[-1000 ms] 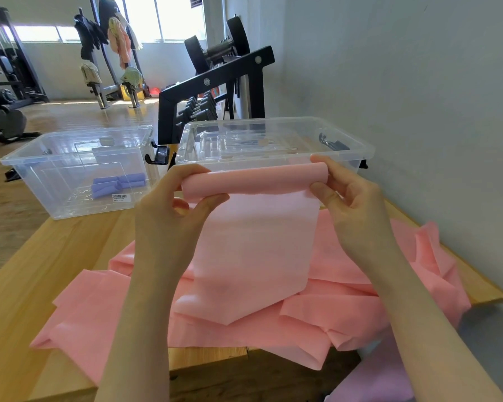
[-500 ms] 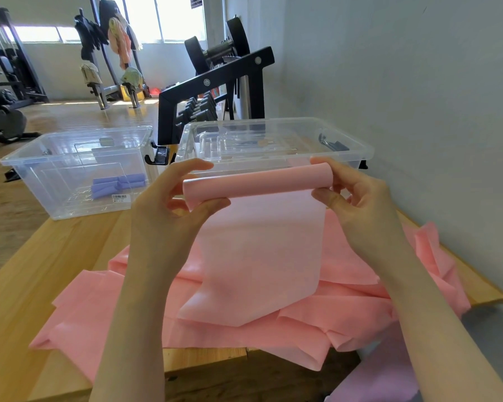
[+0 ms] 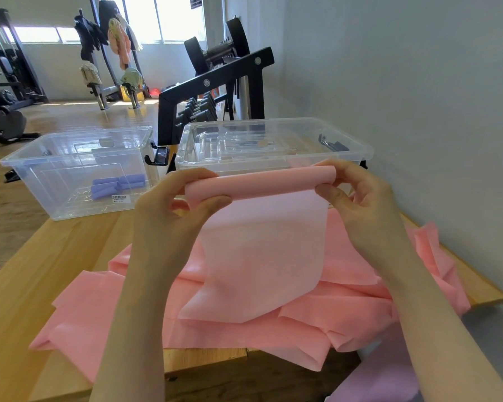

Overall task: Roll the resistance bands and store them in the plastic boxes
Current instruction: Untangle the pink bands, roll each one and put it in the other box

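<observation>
I hold a partly rolled pink resistance band (image 3: 262,184) in the air above the table. My left hand (image 3: 172,210) pinches the roll's left end and my right hand (image 3: 357,204) pinches its right end. The unrolled tail hangs down onto a heap of loose pink bands (image 3: 317,323). Behind the roll stands a clear plastic box (image 3: 357,152). A second clear box (image 3: 21,166) at the left holds rolled purple bands (image 3: 116,184).
The wooden table (image 3: 18,309) ends at a grey wall on the right. A black dumbbell rack (image 3: 212,91) stands behind the boxes. A purple band (image 3: 381,381) lies below the table's front edge at the lower right. Gym machines stand far left.
The roll has grown a little thicker and the hanging tail has shortened, its lower edge rising off the heap. Both hands have stayed at the roll's ends.
</observation>
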